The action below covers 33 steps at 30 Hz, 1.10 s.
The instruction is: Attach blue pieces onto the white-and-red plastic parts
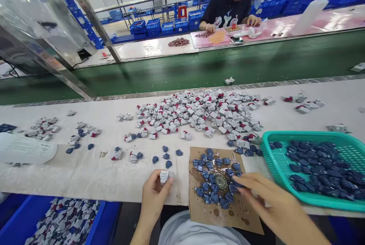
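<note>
Between the thumb and fingers of my left hand (155, 191) is a small light-grey plastic part (164, 176), held over the table's front edge. My right hand (266, 195) reaches over a stained cardboard sheet (216, 212), its fingertips pinched at a dark blue plastic piece (234, 187). Around a round, wet-looking spot (221, 181) on the cardboard lie several more blue pieces (209, 165). Several loose blue pieces (165, 156) are on the table left of the sheet. Behind them spreads a large heap of grey parts (199, 110) with dark red bits.
A green basket (285, 195) of dark blue pieces stands at the right. Lower left, a blue bin (110, 214) contains finished-looking grey, red and blue parts. A printed paper (27, 150) lies at the left. Across a green belt (171, 72), another person (228, 9) handles small parts.
</note>
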### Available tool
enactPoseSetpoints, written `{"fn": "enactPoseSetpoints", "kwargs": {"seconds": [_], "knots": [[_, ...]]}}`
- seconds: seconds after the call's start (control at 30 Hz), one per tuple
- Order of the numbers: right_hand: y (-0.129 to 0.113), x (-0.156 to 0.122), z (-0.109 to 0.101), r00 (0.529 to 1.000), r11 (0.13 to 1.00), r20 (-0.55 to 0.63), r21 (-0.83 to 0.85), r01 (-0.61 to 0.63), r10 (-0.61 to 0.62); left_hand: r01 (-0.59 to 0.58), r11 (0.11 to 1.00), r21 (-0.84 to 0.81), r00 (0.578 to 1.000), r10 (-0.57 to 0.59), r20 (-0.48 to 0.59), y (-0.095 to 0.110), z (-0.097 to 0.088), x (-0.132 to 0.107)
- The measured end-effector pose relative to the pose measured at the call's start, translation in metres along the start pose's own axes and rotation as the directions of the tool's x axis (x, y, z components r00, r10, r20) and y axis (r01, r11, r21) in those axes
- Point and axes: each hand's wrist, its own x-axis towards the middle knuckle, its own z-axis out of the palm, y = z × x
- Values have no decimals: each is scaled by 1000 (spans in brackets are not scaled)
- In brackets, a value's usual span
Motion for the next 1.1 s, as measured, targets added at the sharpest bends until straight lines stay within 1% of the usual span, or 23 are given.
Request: {"fn": "enactPoseSetpoints", "kwargs": {"seconds": [0.07,0.1,0.13,0.2,0.3,0.4,0.47,0.53,0.6,0.67,0.7,0.77,0.83,0.9,0.97,1.0,1.03,1.1], "knots": [[-14,1,24,997,998,25,1,69,-69,12,1000,-16,1000,-12,-7,3,1,2],[-17,3,32,996,996,27,-2,86,-86,17,1000,-25,1000,-17,-9,5,1,3],[-19,4,37,995,995,28,-6,95,-95,22,999,-32,1000,-22,-8,6,1,2],[-19,7,42,994,995,48,-12,102,-102,32,998,-46,999,-32,-1,9,1,-1],[-15,7,39,990,996,110,-11,92,-90,51,996,-70,999,-50,17,10,4,-8],[-12,6,36,982,997,175,19,68,-71,92,988,-127,995,-86,58,11,10,-15],[-11,8,34,978,997,203,62,39,-51,124,977,-175,988,-106,110,11,14,-18],[-13,12,29,976,994,219,111,-18,-7,147,969,-200,974,-107,198,12,19,-18],[-20,17,20,971,984,231,151,-90,54,161,967,-197,943,-91,320,14,25,-19],[-31,21,10,961,958,240,216,-187,134,167,966,-197,898,-66,435,20,31,-19],[-38,22,5,952,932,251,269,-245,178,177,962,-210,877,-58,476,24,35,-19],[-54,24,-3,928,852,276,392,-348,252,214,943,-254,845,-48,532,33,41,-20],[-69,24,-6,908,773,259,478,-417,329,248,925,-287,825,-46,564,43,45,-22],[-81,23,-6,895,735,188,514,-442,406,245,922,-299,818,-32,574,52,48,-23],[-88,22,-5,878,709,145,537,-458,457,214,928,-306,823,-2,568,57,49,-24],[-89,22,-4,880,706,146,544,-453,451,198,930,-310,825,13,565,58,49,-24],[-89,22,-3,894,717,152,548,-430,420,187,932,-309,826,21,563,58,48,-25],[-86,24,-4,937,765,148,544,-345,317,181,935,-306,825,25,564,58,48,-26]]}}
